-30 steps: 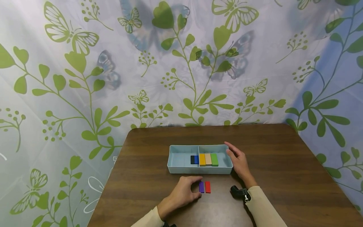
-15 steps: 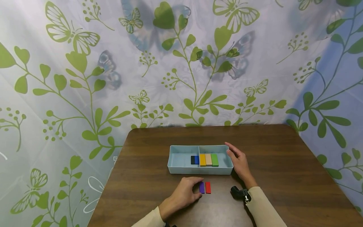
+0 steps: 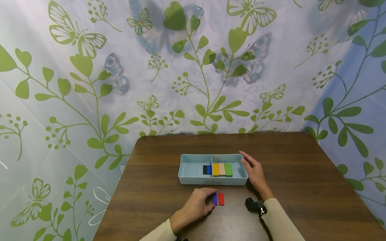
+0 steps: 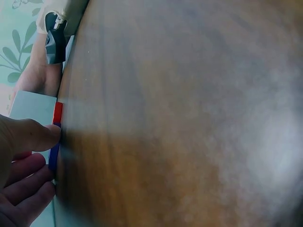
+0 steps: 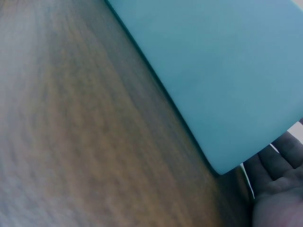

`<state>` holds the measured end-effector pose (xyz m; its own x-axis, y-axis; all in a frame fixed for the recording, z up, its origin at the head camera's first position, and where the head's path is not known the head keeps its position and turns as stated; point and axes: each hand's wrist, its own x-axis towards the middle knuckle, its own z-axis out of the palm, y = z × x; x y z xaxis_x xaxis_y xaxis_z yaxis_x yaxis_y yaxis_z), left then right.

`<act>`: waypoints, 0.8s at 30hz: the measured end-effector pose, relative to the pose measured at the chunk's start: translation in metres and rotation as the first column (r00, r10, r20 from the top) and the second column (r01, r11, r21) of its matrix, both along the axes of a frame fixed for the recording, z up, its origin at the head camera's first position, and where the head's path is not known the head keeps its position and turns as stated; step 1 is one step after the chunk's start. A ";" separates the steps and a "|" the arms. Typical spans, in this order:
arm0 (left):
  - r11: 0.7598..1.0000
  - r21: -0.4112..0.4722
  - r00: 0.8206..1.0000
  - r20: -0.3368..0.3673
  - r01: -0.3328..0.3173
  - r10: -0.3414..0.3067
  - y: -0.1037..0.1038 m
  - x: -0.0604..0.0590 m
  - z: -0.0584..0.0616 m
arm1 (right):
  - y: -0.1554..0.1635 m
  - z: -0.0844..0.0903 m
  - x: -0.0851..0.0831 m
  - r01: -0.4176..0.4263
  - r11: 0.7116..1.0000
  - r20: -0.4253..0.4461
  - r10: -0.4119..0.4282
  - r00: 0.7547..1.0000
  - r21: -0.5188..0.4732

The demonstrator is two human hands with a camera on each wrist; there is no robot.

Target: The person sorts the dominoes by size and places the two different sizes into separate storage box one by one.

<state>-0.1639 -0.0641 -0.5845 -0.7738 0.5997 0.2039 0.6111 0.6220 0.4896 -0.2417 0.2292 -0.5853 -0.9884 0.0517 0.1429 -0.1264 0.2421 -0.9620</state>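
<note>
hands: left hand (image 3: 196,204) lies on the table (image 3: 150,187) near the person; its fingers are curled and the tips touch the purple block (image 3: 214,198); it looks like a pinch just starting, not a full hold yet
right hand: right hand (image 3: 254,172) rests at the right end of the tray (image 3: 193,180); fingers are fairly straight and laid against the wall; it grips nothing that i can see
purple block: flat on the table, just near of the tray and a bit right of its middle; its long side runs near to far, so one short end points at the tray
red block: red block (image 3: 221,198) lies just right of the purple one, side by side, turned the same way; they look like they touch
tray: light blue, two parts; black block (image 3: 205,169) and blue block (image 3: 209,169) sit in the left part by the divider; orange block (image 3: 215,169), tan block (image 3: 221,169) and green block (image 3: 228,169) sit in a row in the right part; all lie with long sides near to far
step: i think picking up the purple block is the step in hand
next move: i think the thumb and fingers need to close on its two long sides, then lift it straight up so the red block does not get pushed
wrist view: the left wrist view shows the thumb (image 4: 33,135) on the purple block's edge; the rest is blurry
</note>
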 end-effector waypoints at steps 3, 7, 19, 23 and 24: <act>1.000 -0.002 1.000 -0.013 0.003 -0.003 0.000 0.000 -0.001 | 0.003 -0.013 -0.006 0.009 1.000 0.004 -0.009 1.000 0.006; 1.000 0.002 1.000 -0.018 0.008 -0.008 0.000 -0.001 -0.001 | 0.008 -0.030 -0.015 0.019 0.999 0.007 -0.019 1.000 0.041; 1.000 0.017 1.000 -0.013 0.000 0.000 -0.004 -0.004 0.004 | 0.006 -0.021 -0.011 0.016 0.999 0.026 -0.017 1.000 0.035; 1.000 0.015 1.000 0.027 -0.015 0.015 -0.008 -0.008 0.009 | 0.001 0.002 -0.001 0.006 0.999 0.007 -0.006 1.000 0.038; 1.000 0.016 0.999 0.033 -0.016 0.016 -0.009 -0.009 0.010 | 0.000 0.005 0.001 0.004 0.999 0.002 -0.004 1.000 0.038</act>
<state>-0.1727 -0.0729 -0.5745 -0.7899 0.5838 0.1875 0.5842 0.6235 0.5196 -0.2408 0.2290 -0.5801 -0.9885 0.0499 0.1430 -0.1237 0.2790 -0.9523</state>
